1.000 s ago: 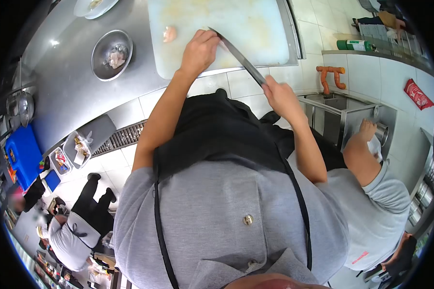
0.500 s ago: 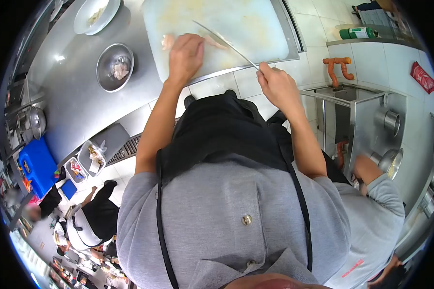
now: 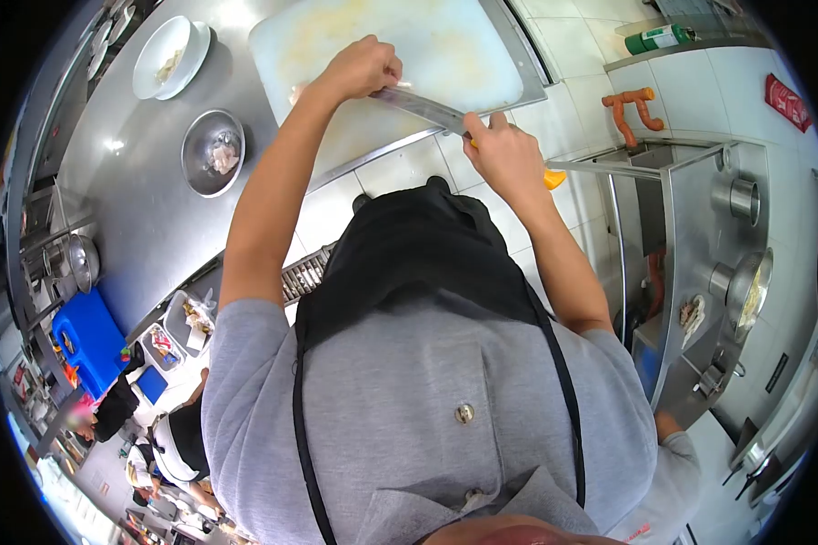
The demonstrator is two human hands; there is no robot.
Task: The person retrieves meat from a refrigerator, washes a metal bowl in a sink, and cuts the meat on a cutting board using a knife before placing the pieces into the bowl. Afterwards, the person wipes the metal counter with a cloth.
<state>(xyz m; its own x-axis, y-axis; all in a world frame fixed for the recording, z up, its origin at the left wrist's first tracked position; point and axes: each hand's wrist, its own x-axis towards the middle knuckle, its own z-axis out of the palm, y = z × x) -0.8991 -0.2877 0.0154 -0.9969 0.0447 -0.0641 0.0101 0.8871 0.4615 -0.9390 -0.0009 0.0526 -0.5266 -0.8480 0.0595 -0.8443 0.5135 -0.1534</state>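
My right hand (image 3: 509, 156) grips a knife (image 3: 430, 110) with a yellow handle, its blade slanting up and left over the white cutting board (image 3: 468, 59). Beside the blade's far end, my left hand (image 3: 365, 69) is closed with its fingers curled down. What those fingers hold is hidden, though a pale bit (image 3: 404, 84) shows close to them. Another small piece of pale raw meat (image 3: 297, 92) lies at the board's left, partly behind my left wrist. To the left, a metal bowl (image 3: 191, 170) contains pieces of raw meat (image 3: 223, 158).
Two stacked white bowls (image 3: 147, 71) with pale food stand on the steel counter (image 3: 136, 191). A blue container (image 3: 91, 336) and bins are lower left. At right are a steel stand (image 3: 677, 300) with pans and another person's arm (image 3: 671, 427). People work at lower left.
My left hand has moved up and right, close to the blade. The knife now lies lower and flatter toward that hand. The person at right has moved down, mostly out of sight.
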